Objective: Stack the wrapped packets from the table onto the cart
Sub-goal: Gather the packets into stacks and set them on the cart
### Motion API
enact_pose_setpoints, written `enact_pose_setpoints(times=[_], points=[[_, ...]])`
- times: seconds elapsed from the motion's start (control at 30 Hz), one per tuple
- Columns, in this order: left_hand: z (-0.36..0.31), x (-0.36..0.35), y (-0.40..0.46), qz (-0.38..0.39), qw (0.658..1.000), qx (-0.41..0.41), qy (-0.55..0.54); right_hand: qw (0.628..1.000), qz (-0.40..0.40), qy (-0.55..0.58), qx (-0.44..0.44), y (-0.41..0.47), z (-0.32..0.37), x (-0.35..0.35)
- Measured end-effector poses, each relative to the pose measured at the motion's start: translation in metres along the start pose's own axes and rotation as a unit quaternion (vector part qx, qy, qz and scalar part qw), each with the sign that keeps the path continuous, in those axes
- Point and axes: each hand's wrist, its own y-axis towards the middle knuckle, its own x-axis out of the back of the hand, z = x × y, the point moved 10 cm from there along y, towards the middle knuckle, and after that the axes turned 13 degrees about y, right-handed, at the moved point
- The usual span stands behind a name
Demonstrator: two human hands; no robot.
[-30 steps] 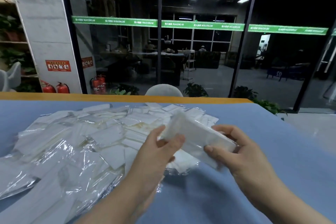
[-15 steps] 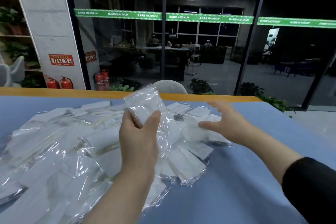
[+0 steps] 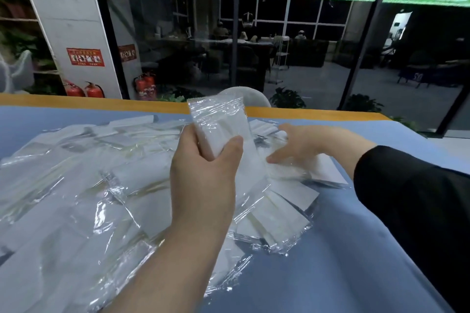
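A heap of wrapped packets (image 3: 84, 185) covers the left and middle of a blue table (image 3: 356, 249), whose orange far edge (image 3: 63, 100) meets glass walls. The left hand (image 3: 203, 175) grips one packet (image 3: 218, 124) upright above the heap. The right hand (image 3: 302, 145), fingers spread, presses on packets near the heap's far right side, beside bare tabletop.

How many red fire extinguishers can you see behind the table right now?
3 red fire extinguishers: two side by side left of the white pillar's base, one behind the glass right of it. More may be hidden.
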Motion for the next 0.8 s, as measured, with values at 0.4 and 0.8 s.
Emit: enact_pose_setpoints(times=[0.4,0.8], points=[[-0.003,0.0,-0.002,0.005,1.0,0.008,-0.014,0.973,-0.191,-0.03,0.125,-0.054,0.03,0.03],[0.006,0.002,-0.007,-0.004,0.995,0.062,-0.081,0.722,-0.236,0.633,0.15,-0.186,-0.032,0.075]])
